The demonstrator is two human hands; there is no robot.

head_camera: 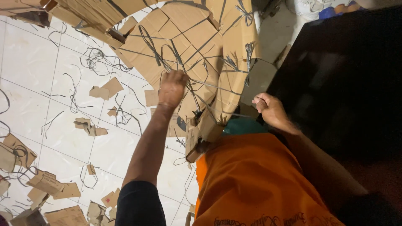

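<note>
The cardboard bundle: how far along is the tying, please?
Done: several thin straps already cross the flattened cardboard stack, some knotted near its right edge. In hand: the left hand grips a strap on the stack, and the right hand, closed in a fist, pulls a thin line taut. Left: loose cardboard scraps and cut strap pieces lie over the tiled floor.

You had a bundle of flattened brown cardboard (197, 46) tilted against your knee, with thin grey cord (217, 87) stretched taut across it.
</note>
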